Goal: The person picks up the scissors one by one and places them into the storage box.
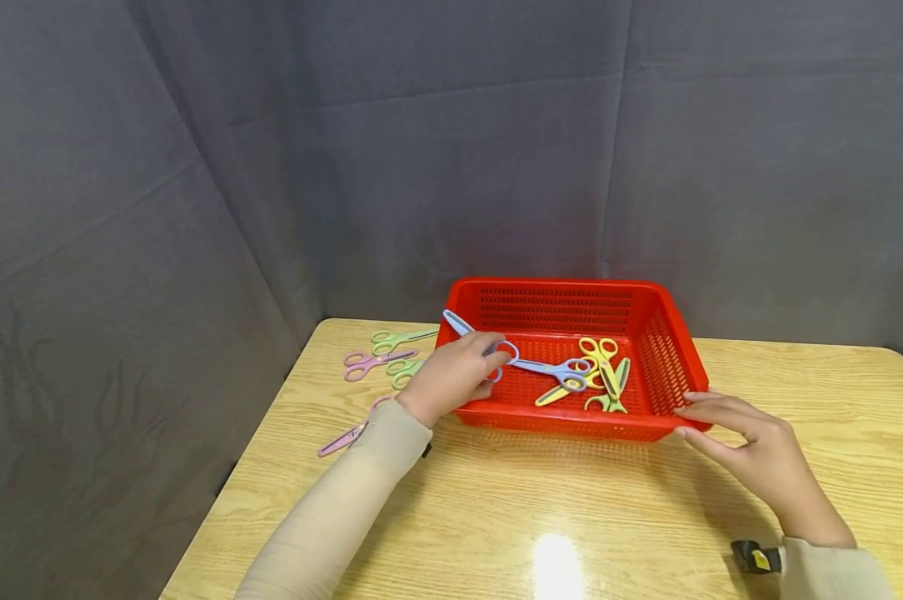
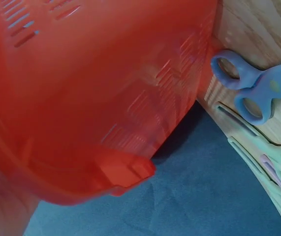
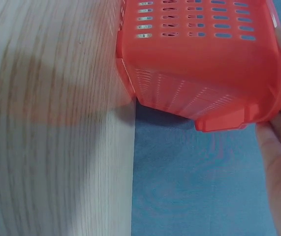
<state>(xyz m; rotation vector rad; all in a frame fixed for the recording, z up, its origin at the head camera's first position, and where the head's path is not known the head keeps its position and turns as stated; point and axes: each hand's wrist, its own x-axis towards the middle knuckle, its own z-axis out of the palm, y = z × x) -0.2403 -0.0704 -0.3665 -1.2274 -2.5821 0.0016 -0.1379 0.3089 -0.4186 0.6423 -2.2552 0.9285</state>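
Observation:
In the head view my left hand reaches over the left rim of a red plastic basket and holds blue-handled scissors, blade angled up and left. Its fingertips are partly hidden. My right hand grips the basket's front right corner, fingers and thumb about the rim. Inside lie other blue scissors, yellow scissors and green scissors. The left wrist view shows blue scissors on the table beside the basket; the left hand is mostly hidden there behind the red wall.
Left of the basket on the wooden table lie purple scissors, green scissors and pink scissors. A grey cloth hangs behind the table and along its left side.

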